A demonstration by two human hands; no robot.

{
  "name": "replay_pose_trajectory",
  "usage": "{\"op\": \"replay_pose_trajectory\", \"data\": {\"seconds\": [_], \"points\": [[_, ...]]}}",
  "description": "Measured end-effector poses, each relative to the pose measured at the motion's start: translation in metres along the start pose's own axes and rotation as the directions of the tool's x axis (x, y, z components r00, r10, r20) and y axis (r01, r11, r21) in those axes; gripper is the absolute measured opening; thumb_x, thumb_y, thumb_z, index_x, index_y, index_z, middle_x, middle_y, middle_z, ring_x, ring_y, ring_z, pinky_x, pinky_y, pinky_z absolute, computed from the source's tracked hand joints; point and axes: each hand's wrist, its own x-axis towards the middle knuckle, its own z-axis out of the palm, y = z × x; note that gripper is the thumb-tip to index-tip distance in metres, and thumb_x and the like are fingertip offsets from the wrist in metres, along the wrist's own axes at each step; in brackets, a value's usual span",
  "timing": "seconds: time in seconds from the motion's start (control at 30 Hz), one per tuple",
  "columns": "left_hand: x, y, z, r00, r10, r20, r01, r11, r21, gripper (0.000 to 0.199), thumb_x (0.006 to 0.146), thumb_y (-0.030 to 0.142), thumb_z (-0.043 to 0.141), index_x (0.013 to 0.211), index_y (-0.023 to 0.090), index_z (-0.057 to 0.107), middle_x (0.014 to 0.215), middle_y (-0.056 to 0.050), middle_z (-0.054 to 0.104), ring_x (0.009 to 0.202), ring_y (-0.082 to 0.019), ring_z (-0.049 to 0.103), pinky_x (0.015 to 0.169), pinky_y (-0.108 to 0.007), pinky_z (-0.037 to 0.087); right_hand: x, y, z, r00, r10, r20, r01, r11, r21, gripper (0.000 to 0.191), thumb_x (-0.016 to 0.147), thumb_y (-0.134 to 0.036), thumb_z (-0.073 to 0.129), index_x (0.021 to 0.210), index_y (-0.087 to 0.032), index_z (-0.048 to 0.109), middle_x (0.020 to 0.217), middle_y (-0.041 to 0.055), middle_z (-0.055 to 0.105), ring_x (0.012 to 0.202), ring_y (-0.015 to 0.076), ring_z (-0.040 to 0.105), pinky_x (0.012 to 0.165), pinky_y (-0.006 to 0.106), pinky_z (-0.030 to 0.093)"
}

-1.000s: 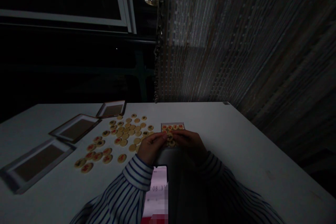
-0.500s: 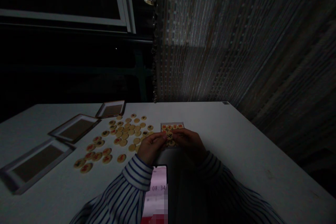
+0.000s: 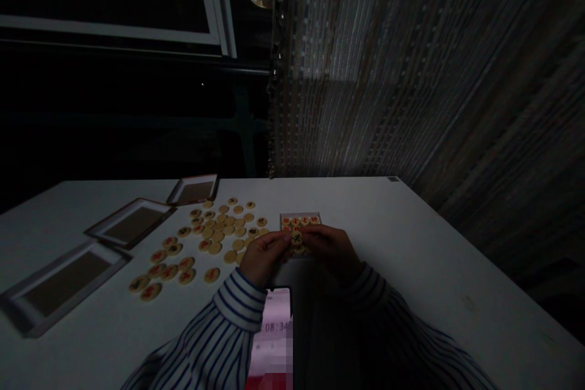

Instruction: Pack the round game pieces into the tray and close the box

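Note:
Between my two hands is a round wooden piece with a black character point(image 3: 297, 238), above a small box point(image 3: 300, 216). Red-marked pieces point(image 3: 304, 220) lie in rows at the box's far side. My left hand point(image 3: 265, 255) pinches the black-marked piece from the left, thumb and fingers together. My right hand point(image 3: 333, 251) grips it from the right, its fingers closed. The near part of the box is partly hidden by my hands. Left of the box many loose round pieces point(image 3: 218, 236) are scattered, some face down, others with red or black characters.
Three shallow open trays or lids, one near left point(image 3: 68, 280), one in the middle point(image 3: 137, 222) and one far point(image 3: 196, 189), lie on the white table point(image 3: 411, 268). A lit phone point(image 3: 274, 341) lies below my left wrist. A bead curtain point(image 3: 356, 73) hangs behind.
The piece between my fingers has shifted very slightly toward me and turned a little. My hands have otherwise barely moved. The curtain's edge has swayed.

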Motion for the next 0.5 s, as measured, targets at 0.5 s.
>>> {"op": "replay_pose_trajectory", "data": {"seconds": [0.5], "points": [[0.0006, -0.0015, -0.0003, 1.0, -0.022, 0.015, 0.022, 1.0, -0.012, 0.033, 0.054, 0.036, 0.073, 0.074, 0.011, 0.065, 0.057, 0.0, 0.061, 0.05, -0.007, 0.05, 0.049, -0.019, 0.036, 0.0004, 0.0062, 0.0041, 1.0, 0.024, -0.019, -0.024, 1.0, -0.011, 0.021, 0.069, -0.034, 0.06, 0.083, -0.019, 0.065, 0.08, 0.003, 0.068, 0.07, 0.0147, 0.062, 0.065, 0.026, 0.051]]}}
